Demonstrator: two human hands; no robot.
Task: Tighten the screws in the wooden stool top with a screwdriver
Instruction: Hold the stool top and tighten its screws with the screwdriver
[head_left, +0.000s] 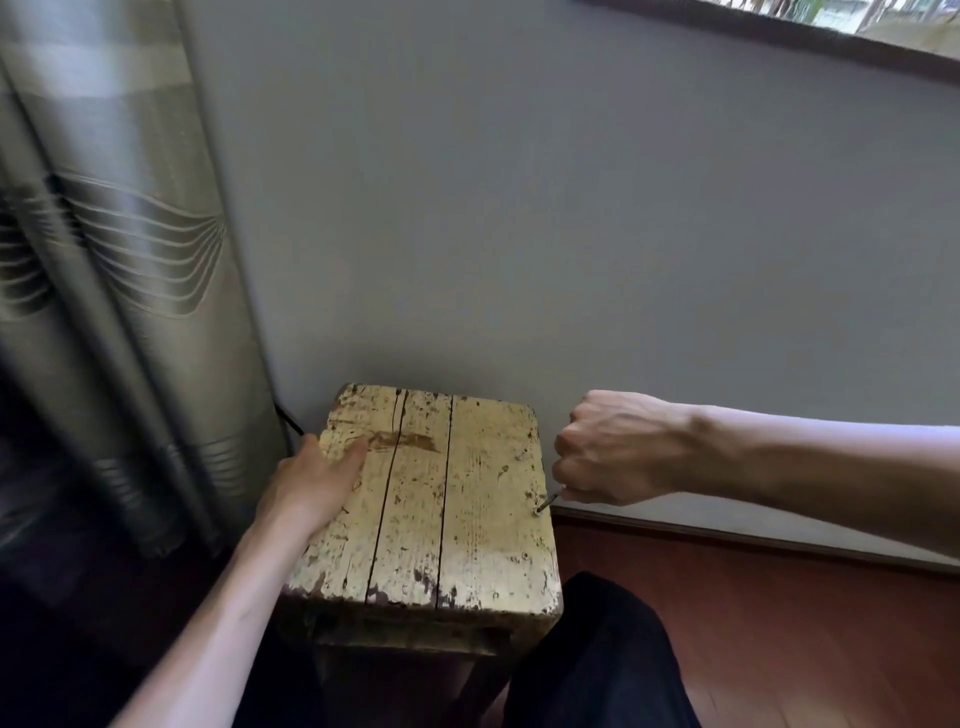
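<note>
The wooden stool top (467, 499) is worn, cream-painted and cracked along its planks, and stands against the wall. My left hand (317, 478) grips its left edge, thumb lying on the top surface. My right hand (618, 452) is a closed fist around a screwdriver; only the thin metal shaft (550, 500) shows below the fist. The shaft slants down to the left, and its tip rests on a screw (536, 511) near the stool top's right edge. The handle is hidden inside the fist.
A grey patterned curtain (119, 270) hangs at the left, close to the stool. A plain grey wall (519, 208) is behind, with a skirting board (727, 535) above the reddish wood floor (779, 634). My dark trouser leg (597, 660) is at the stool's front right.
</note>
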